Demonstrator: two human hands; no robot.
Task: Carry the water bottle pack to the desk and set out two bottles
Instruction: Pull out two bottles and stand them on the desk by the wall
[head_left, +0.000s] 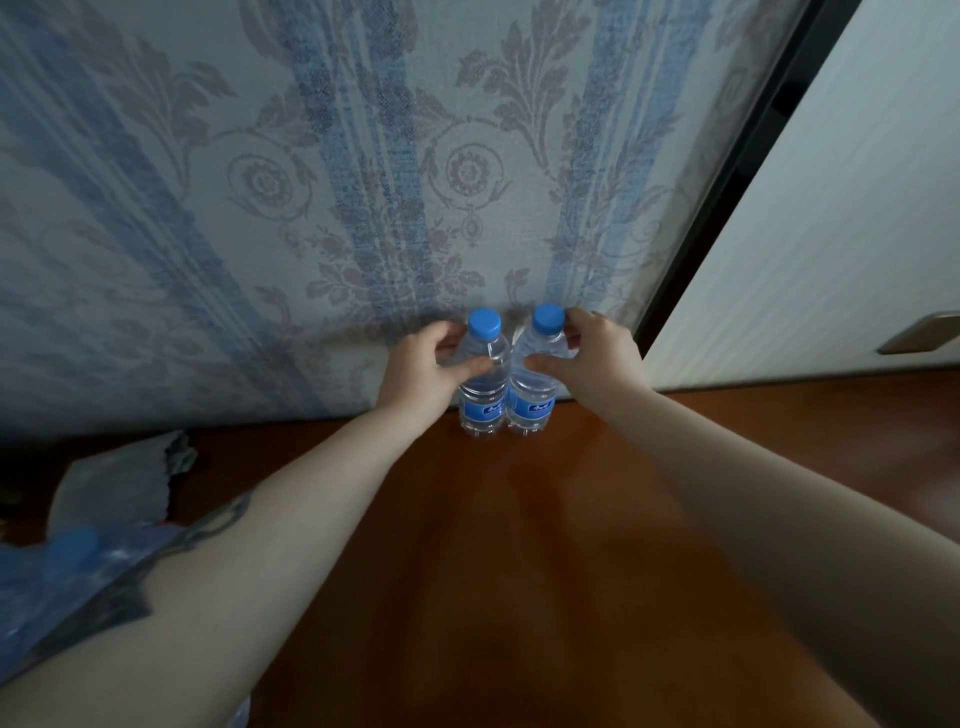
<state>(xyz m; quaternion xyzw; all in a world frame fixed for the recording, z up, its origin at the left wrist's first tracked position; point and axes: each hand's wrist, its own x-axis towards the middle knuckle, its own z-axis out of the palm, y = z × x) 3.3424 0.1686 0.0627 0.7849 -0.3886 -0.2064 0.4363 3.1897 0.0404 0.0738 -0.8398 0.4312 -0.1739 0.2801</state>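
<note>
Two clear water bottles with blue caps and blue labels stand upright side by side, touching, at the far edge of the brown wooden desk (519, 519) against the wall. My left hand (426, 364) wraps the shoulder of the left bottle (483, 395). My right hand (592, 348) grips the neck of the right bottle (532, 400). The water bottle pack (67, 577), blue-tinted plastic with blue caps, lies at the lower left, partly hidden under my left forearm and blurred.
Patterned blue and grey wallpaper (363, 182) rises right behind the bottles. A white door (831, 234) with a metal handle (919, 332) stands at the right. Torn grey-white wrapping (119, 478) sits at the desk's left side.
</note>
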